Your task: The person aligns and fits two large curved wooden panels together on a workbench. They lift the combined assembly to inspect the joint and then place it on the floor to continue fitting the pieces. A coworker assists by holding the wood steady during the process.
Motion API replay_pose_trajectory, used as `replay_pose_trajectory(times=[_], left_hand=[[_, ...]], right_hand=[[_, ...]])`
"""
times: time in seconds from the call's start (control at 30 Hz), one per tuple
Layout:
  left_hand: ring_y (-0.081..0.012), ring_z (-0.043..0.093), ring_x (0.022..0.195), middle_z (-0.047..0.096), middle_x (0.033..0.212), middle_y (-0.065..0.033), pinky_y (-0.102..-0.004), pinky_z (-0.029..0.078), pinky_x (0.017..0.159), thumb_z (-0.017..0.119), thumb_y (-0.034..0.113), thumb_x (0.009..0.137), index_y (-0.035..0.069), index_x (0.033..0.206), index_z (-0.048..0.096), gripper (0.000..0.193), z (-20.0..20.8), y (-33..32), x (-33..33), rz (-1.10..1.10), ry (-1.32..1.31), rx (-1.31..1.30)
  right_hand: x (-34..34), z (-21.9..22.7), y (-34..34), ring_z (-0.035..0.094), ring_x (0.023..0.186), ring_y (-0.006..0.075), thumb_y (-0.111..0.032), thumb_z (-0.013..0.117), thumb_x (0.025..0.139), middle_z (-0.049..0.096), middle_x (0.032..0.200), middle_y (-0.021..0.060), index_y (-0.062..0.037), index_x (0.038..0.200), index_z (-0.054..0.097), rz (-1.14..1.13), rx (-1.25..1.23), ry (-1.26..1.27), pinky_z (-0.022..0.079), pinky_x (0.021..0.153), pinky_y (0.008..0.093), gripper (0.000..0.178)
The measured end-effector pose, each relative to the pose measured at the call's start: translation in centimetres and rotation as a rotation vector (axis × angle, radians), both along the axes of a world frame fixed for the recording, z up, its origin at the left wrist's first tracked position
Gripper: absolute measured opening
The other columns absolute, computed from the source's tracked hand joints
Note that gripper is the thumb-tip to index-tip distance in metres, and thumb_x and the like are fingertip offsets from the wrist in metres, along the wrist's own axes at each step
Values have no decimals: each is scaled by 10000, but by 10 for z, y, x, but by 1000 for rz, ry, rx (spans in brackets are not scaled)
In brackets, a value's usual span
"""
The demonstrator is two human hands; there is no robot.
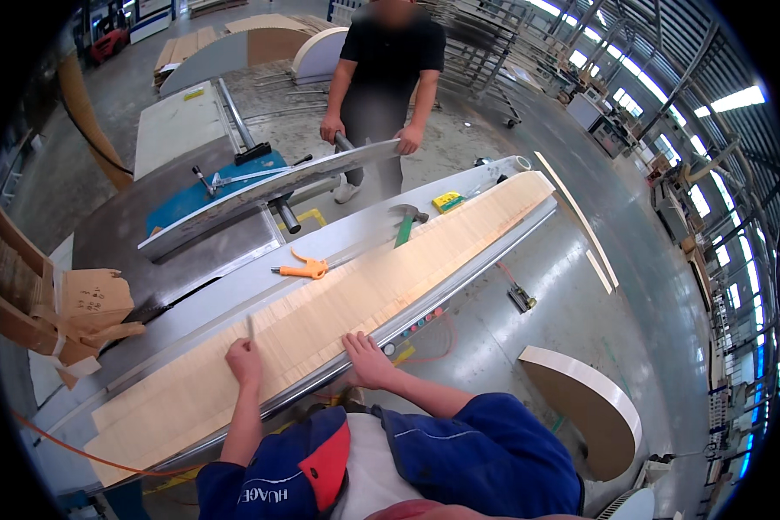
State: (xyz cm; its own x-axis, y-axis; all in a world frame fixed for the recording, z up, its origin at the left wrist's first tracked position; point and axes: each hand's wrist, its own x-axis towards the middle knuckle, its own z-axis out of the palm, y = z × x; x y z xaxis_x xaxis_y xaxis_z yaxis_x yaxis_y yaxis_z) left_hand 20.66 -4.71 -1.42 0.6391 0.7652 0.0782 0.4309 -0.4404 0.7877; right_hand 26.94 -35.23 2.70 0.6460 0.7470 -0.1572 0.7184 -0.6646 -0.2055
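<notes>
A long, pale wood veneer panel (399, 282) lies across the sliding table in front of me, running from lower left to upper right. My left hand (244, 362) is closed just above the panel's left part, and a thin grey stick-like tool (250, 327) sticks up from its fingers; its exact kind is too small to make out. Fingers apart, my right hand (369, 361) rests flat on the panel's near edge. Beyond the panel lie an orange air blow gun (306, 267), a hammer (404, 227) with a green handle and a yellow-green box-shaped item (447, 202).
Across the table a person (390, 78) holds a long grey board (277, 196) with both hands. Cardboard (91, 303) stands at left. On the floor at right are a curved white-edged piece (581, 407) and thin strips (578, 211). An orange hose (87, 452) crosses the panel's near-left end.
</notes>
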Motion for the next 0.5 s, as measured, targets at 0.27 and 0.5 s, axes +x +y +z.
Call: replay_pose_trajectory(times=[0.27, 0.5], left_hand=[[-309, 664, 717, 686, 778, -172, -376, 522, 677, 624, 101, 789, 4, 824, 702, 129, -8, 137, -146, 377, 128, 220], [-342, 653, 762, 687, 835, -173, -415, 516, 707, 605, 111, 816, 0, 847, 686, 141, -15, 215, -248, 587, 287, 307]], right_hand=[[-4, -22, 4, 263, 1366, 454, -700, 705, 623, 288, 1467, 292, 119, 1429, 203, 71, -179, -150, 205, 1133, 535, 1254], [-5, -16, 7, 337, 1334, 435, -434, 792, 688, 346, 1430, 289, 66, 1414, 296, -97, 154, 45, 301, 1105, 475, 1011]])
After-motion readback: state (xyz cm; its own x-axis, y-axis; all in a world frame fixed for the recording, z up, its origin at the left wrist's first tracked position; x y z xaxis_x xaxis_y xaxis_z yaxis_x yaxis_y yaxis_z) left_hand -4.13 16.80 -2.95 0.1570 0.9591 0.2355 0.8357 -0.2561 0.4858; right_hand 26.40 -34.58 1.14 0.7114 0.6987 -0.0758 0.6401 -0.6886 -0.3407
